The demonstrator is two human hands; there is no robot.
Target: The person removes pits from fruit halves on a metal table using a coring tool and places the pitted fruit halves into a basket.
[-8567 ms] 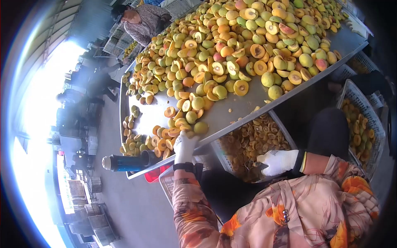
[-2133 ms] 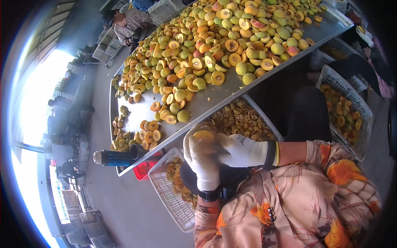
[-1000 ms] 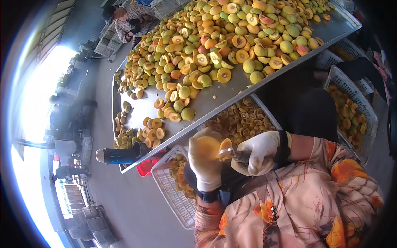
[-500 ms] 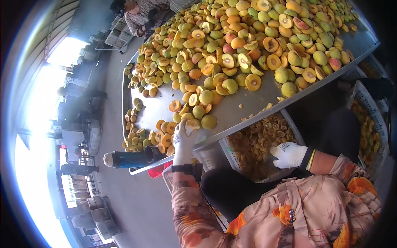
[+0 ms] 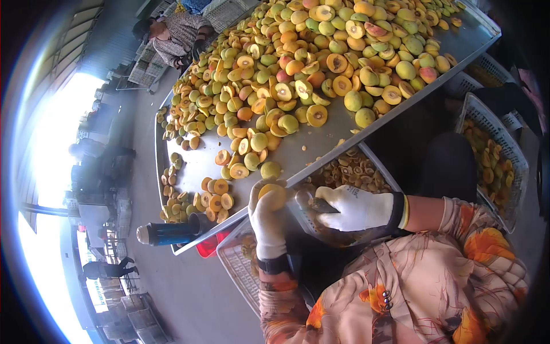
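A white-gloved left hand (image 5: pixel 267 221) of mine is closed round a yellow fruit half (image 5: pixel 271 197), just off the front edge of the metal table (image 5: pixel 338 150). To its right, my right hand (image 5: pixel 356 208), gloved too, is wrapped round the dark handle of a small tool (image 5: pixel 322 205). The tool's tip points toward the fruit half, and the two look apart. Halved yellow-green fruits (image 5: pixel 286 92) with pits showing are heaped over the table. Beneath my right hand a crate (image 5: pixel 381 163) holds many small fruit pieces.
A white crate (image 5: pixel 232 261) stands below my left hand, beside a red container (image 5: pixel 207 246). On the table's left corner lies a blue flask (image 5: pixel 166 234). Another fruit crate (image 5: pixel 503 146) is at the right. Across the table a person (image 5: pixel 177 37) bends over the fruit.
My left hand has come back from the fruit at the table's edge with a half in it. My right hand has risen from over the lower crate toward the left, and the tool now shows.
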